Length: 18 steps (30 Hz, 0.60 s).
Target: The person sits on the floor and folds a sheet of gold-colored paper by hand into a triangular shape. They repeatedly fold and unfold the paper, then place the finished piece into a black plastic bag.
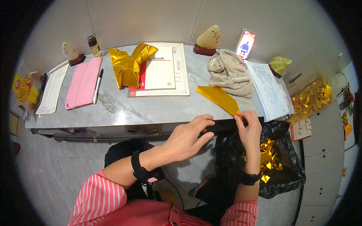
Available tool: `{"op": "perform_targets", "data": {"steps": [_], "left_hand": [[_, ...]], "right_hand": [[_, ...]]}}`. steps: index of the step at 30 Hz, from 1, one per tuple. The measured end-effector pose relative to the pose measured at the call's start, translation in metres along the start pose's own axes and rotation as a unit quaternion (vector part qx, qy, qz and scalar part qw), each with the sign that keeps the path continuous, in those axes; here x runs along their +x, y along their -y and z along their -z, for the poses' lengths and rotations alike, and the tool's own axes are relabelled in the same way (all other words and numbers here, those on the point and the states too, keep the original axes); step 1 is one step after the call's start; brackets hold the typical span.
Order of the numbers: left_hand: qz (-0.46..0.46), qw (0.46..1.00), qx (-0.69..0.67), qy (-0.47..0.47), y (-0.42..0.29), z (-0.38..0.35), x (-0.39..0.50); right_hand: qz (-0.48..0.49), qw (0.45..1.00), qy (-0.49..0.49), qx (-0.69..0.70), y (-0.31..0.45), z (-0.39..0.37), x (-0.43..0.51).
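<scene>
A stack of gold foil paper (219, 99) lies at the front of the marbled table, one corner reaching its edge. My right hand (249, 124) pinches that near corner between thumb and fingers. My left hand (189, 138) hovers just off the table edge, left of the stack, with its fingers apart and nothing in them. A beige knitted cloth (230, 73) sits right behind the gold paper. Farther left, a pleated gold foil piece (128, 67), gathered at its middle, leans over a notebook (161, 69).
Below my right arm, a black plastic bag (285, 178) holds gold foil pieces. A lit phone (245, 45) leans on the wall beside a stone ornament (209, 38). Handwritten paper (268, 90) overlaps the right edge. A pink cloth (84, 82) and a pen (98, 86) lie left.
</scene>
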<state>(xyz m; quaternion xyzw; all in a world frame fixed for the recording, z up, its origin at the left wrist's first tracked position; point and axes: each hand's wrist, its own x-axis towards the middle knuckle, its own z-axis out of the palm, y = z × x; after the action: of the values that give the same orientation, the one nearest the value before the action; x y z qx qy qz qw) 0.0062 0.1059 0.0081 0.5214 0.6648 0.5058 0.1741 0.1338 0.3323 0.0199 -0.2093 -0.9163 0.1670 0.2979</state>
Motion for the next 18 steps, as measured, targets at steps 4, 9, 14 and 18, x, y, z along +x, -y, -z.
{"op": "perform_targets", "data": {"steps": [4, 9, 14, 18], "left_hand": [[-0.002, 1.0, 0.003, -0.001, 0.0014, 0.001, -0.001], [-0.011, 1.0, 0.011, -0.005, 0.0029, 0.0005, -0.0009], [-0.007, 1.0, 0.018, -0.007, 0.0042, -0.0004, -0.0012], [0.0, 1.0, -0.007, -0.02, 0.0067, -0.0032, 0.0005]], "right_hand": [[-0.001, 1.0, 0.015, -0.003, 0.0014, 0.0037, 0.0029], [0.004, 0.999, 0.022, -0.029, 0.0032, 0.0053, 0.0038], [0.08, 0.993, -0.01, -0.09, 0.003, -0.0025, 0.0047], [0.112, 0.983, -0.051, -0.138, 0.009, -0.0042, 0.0071]]}}
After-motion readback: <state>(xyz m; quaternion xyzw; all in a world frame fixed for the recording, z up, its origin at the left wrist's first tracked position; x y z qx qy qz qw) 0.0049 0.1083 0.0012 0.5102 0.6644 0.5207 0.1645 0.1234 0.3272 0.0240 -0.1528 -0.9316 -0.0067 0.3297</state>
